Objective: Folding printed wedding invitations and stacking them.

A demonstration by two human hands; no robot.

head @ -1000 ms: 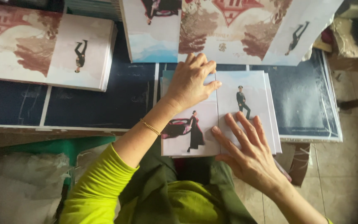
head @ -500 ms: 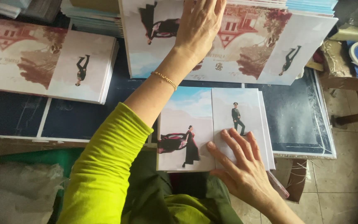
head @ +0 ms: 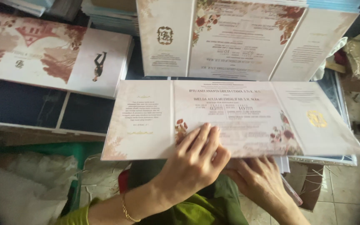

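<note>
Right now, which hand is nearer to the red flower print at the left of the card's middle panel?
Left. The left hand lies flat beside the red flower print; the right hand is under the unfolded card's near edge, further right.

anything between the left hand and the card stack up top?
Head view: only the unfolded card sheet that the left hand presses, then a thin dark strip of table before the far card stack.

Left hand presses flat on an unfolded card; right hand grips its near edge
</note>
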